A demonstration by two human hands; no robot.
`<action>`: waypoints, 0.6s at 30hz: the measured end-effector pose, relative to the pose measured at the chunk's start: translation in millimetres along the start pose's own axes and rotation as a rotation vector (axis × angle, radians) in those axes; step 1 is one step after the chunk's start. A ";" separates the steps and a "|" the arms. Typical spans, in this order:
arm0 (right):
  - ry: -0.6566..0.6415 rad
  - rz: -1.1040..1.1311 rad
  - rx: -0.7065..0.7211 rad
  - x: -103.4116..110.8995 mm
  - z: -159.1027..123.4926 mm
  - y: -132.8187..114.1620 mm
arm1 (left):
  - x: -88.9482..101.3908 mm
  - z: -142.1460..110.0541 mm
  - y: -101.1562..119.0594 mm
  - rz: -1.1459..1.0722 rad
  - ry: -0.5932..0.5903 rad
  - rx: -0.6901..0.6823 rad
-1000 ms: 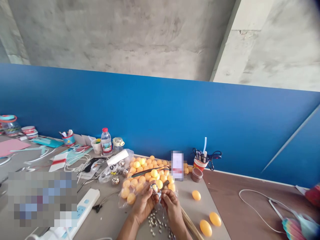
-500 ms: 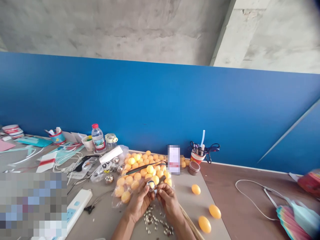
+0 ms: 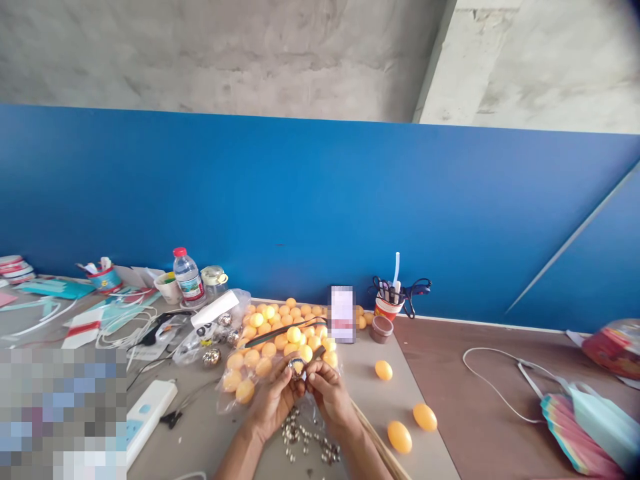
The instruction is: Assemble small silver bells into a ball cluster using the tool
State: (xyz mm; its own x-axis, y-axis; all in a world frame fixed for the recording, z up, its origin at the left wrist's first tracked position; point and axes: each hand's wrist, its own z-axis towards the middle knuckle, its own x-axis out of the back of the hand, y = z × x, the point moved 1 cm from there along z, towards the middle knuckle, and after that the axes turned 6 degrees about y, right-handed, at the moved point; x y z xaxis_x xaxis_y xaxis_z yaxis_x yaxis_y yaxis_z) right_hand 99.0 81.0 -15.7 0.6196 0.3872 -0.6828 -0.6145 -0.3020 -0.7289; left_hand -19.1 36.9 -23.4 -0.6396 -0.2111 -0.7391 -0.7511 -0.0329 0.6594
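Observation:
Low in the middle of the view, my left hand (image 3: 273,400) and my right hand (image 3: 325,393) meet over the table, fingers pinched together around a small ball (image 3: 297,366) that looks part silver, part orange. Right behind my hands lies a clear bag of several orange balls (image 3: 280,337) with a dark strap across it. A scatter of small shiny silver pieces (image 3: 305,443) lies on the table under my wrists. Both forearms come in from the bottom edge.
Loose orange balls (image 3: 400,437) lie to the right, thin wooden sticks (image 3: 377,447) beside my right arm. A cup of scissors (image 3: 389,303), a brown lid (image 3: 381,328), a water bottle (image 3: 187,279), silver balls (image 3: 212,357), a white power strip (image 3: 147,413), cords and coloured paper (image 3: 590,420) surround them. A blue wall stands behind.
The view has drifted, so everything sits further left and slightly lower. My hands stay together on the small ball and have turned it a little.

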 end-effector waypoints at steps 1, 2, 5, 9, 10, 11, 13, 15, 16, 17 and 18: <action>0.001 0.003 -0.003 -0.1 0.0 -0.5 | -0.7 -0.4 0.5 -0.005 0.008 -0.002; 0.002 0.005 -0.006 -0.1 -0.1 -1.0 | -1.6 -0.7 1.1 -0.011 0.018 -0.007; 0.016 0.011 -0.020 -0.1 -0.1 -2.2 | -4.4 -1.2 2.6 -0.029 0.053 -0.009; 0.059 0.010 -0.023 -0.5 0.3 -2.9 | -6.4 0.4 2.7 -0.050 0.111 0.001; 0.068 0.001 -0.016 -0.5 0.5 -2.8 | -6.4 1.0 2.2 -0.050 0.126 -0.005; 0.074 -0.010 -0.005 -0.5 0.8 -2.5 | -6.2 1.6 1.6 -0.047 0.141 -0.012; 0.080 -0.034 0.021 -0.2 1.2 -0.9 | -5.5 2.5 0.1 -0.030 0.163 -0.023; 0.077 -0.059 0.045 1.0 1.5 2.2 | -4.5 3.0 -1.5 -0.013 0.178 -0.026; 0.072 -0.072 0.051 1.8 1.6 4.2 | -4.0 3.1 -2.2 -0.006 0.184 -0.026; 0.067 -0.084 0.056 2.9 1.8 6.4 | -3.5 3.2 -2.7 0.001 0.189 -0.029; 0.059 -0.096 0.058 4.2 2.0 8.6 | -3.0 3.4 -3.0 0.006 0.195 -0.033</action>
State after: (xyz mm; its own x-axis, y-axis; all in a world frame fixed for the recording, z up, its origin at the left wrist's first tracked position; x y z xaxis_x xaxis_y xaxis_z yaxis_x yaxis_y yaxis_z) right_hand 95.3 81.7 -24.7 0.7035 0.3589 -0.6134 -0.5774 -0.2146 -0.7877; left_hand -15.4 40.9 -23.6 -0.5977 -0.3962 -0.6970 -0.7399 -0.0623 0.6699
